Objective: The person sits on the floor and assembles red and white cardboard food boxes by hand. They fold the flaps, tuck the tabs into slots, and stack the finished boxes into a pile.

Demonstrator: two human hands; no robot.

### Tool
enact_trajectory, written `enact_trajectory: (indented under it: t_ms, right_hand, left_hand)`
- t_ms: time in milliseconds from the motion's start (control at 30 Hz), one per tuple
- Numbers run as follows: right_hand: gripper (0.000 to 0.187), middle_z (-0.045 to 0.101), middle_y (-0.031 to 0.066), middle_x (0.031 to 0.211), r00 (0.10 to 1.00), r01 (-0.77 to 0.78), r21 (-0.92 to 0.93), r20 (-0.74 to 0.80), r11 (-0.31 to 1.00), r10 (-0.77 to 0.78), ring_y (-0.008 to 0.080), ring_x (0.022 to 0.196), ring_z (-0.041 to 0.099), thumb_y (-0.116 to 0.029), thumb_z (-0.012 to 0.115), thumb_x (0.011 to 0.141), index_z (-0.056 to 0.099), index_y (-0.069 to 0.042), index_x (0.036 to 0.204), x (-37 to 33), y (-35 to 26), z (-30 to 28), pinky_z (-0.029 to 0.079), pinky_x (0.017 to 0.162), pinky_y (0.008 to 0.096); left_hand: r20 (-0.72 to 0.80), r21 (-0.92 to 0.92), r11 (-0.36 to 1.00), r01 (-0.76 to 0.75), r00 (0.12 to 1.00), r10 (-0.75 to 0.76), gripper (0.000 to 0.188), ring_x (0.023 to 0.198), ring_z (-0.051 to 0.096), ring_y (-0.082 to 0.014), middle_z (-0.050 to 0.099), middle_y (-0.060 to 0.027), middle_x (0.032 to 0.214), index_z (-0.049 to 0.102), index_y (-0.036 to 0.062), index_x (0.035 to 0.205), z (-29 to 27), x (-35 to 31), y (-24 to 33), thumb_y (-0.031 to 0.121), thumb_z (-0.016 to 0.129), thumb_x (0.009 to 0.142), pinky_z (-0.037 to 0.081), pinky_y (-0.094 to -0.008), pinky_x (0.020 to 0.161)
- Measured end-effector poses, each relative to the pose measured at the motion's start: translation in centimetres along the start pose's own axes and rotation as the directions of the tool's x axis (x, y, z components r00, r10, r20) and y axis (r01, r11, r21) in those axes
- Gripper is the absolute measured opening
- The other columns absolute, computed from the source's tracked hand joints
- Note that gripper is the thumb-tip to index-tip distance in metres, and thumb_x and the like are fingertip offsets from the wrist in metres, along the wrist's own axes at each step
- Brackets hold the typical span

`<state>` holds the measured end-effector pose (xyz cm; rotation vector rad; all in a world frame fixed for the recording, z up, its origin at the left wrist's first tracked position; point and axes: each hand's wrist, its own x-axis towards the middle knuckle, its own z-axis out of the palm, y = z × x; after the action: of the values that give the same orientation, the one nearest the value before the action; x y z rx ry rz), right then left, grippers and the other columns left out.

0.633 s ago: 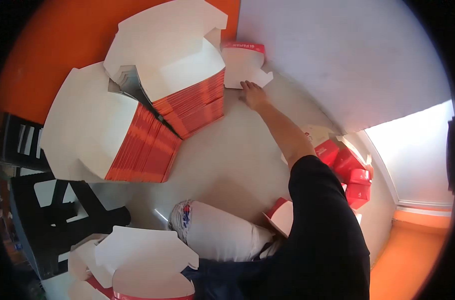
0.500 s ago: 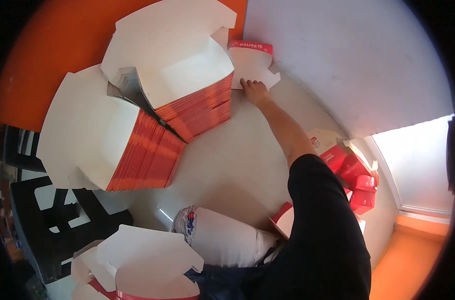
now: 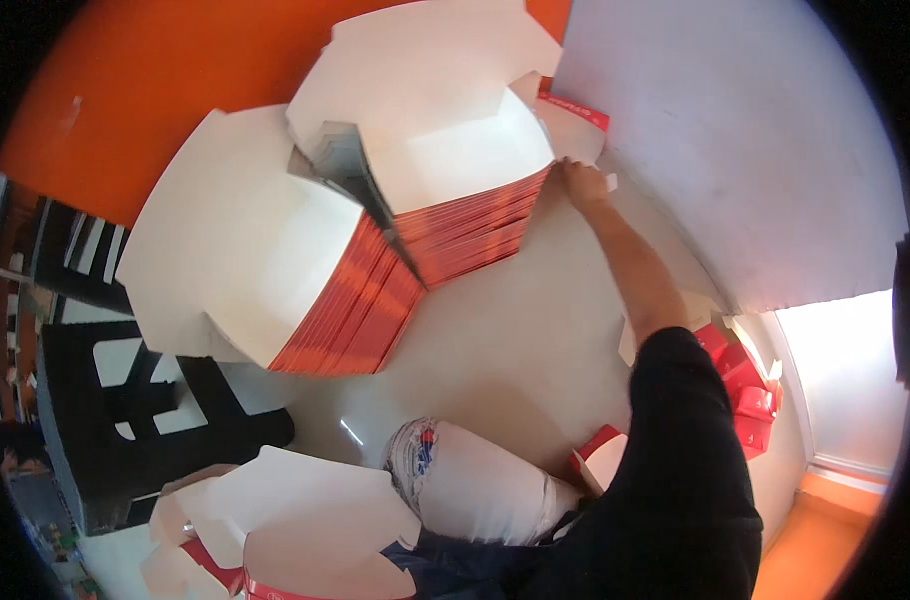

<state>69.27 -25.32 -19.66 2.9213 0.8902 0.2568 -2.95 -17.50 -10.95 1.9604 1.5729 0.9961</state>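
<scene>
Against the white panel, my right hand (image 3: 585, 182) reaches out with bent fingers closed at the near edge of a white and red paper food box (image 3: 572, 132). That box is partly hidden behind a tall stack of nested paper food boxes (image 3: 475, 235), white inside and red outside. My fingertips are close to this stack's right corner. A second nested stack (image 3: 350, 310) leans beside it on the left, with flaps fanned between the two. My left hand is out of view.
At the lower left are open white and red boxes (image 3: 315, 520) and a black plastic frame (image 3: 195, 420). A white rolled bundle (image 3: 485, 480) lies near me. Folded red boxes (image 3: 750, 400) sit at the right by a bright pane (image 3: 840, 370). An orange wall (image 3: 165, 60) stands behind.
The view has shifted, so the stacks appear farther right. My right hand and the box it touches have come closer to the right stack's corner, and more of that box is covered.
</scene>
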Motion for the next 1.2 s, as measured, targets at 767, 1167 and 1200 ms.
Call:
enact_trajectory:
  t_ms: [767, 1167, 1200]
  right_hand:
    - [0.094, 0.051, 0.0278, 0.138, 0.59, -0.538, 0.641, -0.176, -0.547, -0.788, 0.0381, 0.123, 0.059, -0.026, 0.072, 0.089, 0.006, -0.01, 0.154, -37.1, -30.7, -48.9, 0.051, 0.1, 0.05]
    - [0.04, 0.065, 0.0122, 0.114, -0.405, 0.912, -0.069, -0.295, -0.404, -0.865, 0.0271, 0.114, 0.061, -0.017, 0.074, 0.075, 0.061, -0.006, 0.111, -36.3, -34.7, -49.0, 0.04, 0.108, 0.0508]
    - [0.029, 0.065, 0.0086, 0.103, -0.38, 0.917, 0.021, -0.26, -0.399, -0.887, 0.0244, 0.107, 0.061, -0.011, 0.073, 0.072, 0.06, -0.006, 0.098, -36.8, -34.9, -49.1, 0.04, 0.106, 0.0507]
  left_hand:
    - [0.083, -0.996, -0.067, 0.065, 0.942, -0.327, 0.078, 0.11, 0.058, -0.0274, 0.055, -0.0102, 0.12, 0.044, 0.0066, 0.131, -6.5, -1.2, 3.0, 0.051, 0.07, 0.073, 0.05, -0.0436, 0.093]
    - [-0.01, -0.965, -0.242, -0.104, 0.933, -0.359, 0.086, 0.12, 0.056, -0.0271, 0.054, -0.0102, 0.128, 0.04, 0.0067, 0.14, -12.6, -1.7, 3.4, 0.054, 0.065, 0.073, 0.049, -0.0463, 0.097]
    - [0.032, -0.962, -0.267, -0.064, 0.94, -0.341, 0.084, 0.12, 0.057, -0.0265, 0.056, -0.0104, 0.128, 0.04, 0.0067, 0.141, -13.4, -1.9, 2.6, 0.052, 0.065, 0.074, 0.05, -0.0462, 0.098]
